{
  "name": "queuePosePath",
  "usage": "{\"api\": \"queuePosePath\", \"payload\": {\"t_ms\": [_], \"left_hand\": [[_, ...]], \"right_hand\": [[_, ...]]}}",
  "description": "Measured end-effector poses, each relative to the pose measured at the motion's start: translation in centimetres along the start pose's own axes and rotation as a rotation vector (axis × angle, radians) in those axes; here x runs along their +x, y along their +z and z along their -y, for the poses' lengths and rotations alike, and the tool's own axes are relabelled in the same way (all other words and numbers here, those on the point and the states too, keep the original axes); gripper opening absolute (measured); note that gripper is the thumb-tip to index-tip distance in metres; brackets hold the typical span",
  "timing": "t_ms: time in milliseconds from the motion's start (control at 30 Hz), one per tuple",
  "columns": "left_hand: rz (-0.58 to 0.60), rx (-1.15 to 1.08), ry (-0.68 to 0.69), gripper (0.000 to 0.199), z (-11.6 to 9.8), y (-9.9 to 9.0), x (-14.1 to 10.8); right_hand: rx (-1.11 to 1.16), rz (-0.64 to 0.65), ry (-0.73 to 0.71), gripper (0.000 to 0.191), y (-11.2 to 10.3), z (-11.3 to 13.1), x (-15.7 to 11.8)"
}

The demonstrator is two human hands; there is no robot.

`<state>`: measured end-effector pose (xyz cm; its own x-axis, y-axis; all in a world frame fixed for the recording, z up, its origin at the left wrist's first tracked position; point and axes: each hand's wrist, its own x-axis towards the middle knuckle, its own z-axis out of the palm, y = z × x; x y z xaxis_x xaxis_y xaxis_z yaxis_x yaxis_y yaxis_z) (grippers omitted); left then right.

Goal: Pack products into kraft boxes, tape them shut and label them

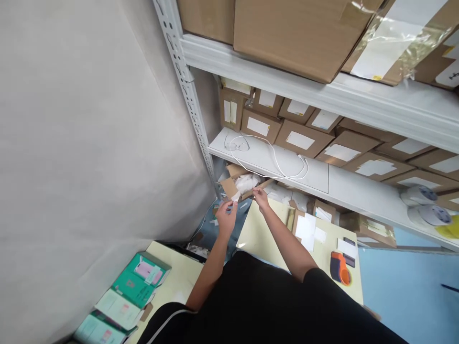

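My left hand (225,219) is raised with its fingertips pinched together at a small white piece of paper (235,196). To its right, my right hand (260,197) is also closed in a pinch, but what its fingertips hold, if anything, is too small to make out. Just beyond both hands, under the shelf, stands an open cardboard box (227,187) with its flaps spread. Crumpled white material (247,182) fills it. Below my right forearm is a pale yellow tabletop (263,229).
A white shelf (347,185) holds a white cable (274,155), eyeglasses (239,146) and labelled cartons (304,138). An orange tape dispenser (340,268) and white papers (305,230) lie on the right table. Green boxes (134,282) sit at lower left by the grey wall (89,143).
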<state>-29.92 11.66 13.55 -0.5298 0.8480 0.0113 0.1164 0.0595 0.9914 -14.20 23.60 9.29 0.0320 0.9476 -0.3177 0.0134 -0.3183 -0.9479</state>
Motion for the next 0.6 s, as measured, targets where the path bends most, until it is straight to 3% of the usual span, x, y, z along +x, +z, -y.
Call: {"api": "queuePosePath", "payload": {"t_ms": [100, 200, 300, 400, 500, 600], "left_hand": [[0.139, 0.062, 0.061, 0.012, 1.0, 1.6, -0.6], [0.347, 0.192, 0.152, 0.006, 2.3, 4.6, -2.0], [0.533, 0.307, 0.263, 0.010, 3.1, 8.2, -3.9], [0.731, 0.305, 0.334, 0.035, 3.3, 11.9, -6.0], [0.828, 0.176, 0.184, 0.048, 3.7, 15.2, -8.0], [0.816, -0.024, -0.202, 0.044, 4.7, 18.1, -10.0]], "right_hand": [[0.117, 0.073, 0.199, 0.047, -1.9, -1.1, -4.8], [0.202, 0.068, 0.233, 0.048, -4.6, -1.7, -8.9], [0.232, -0.155, 0.190, 0.041, -7.9, -2.4, -11.3], [0.282, -0.449, 0.159, 0.041, -11.9, -3.5, -12.3], [0.307, -0.580, 0.161, 0.045, -16.2, -4.5, -13.2], [0.303, -0.512, 0.175, 0.046, -19.7, -5.4, -14.4]]}}
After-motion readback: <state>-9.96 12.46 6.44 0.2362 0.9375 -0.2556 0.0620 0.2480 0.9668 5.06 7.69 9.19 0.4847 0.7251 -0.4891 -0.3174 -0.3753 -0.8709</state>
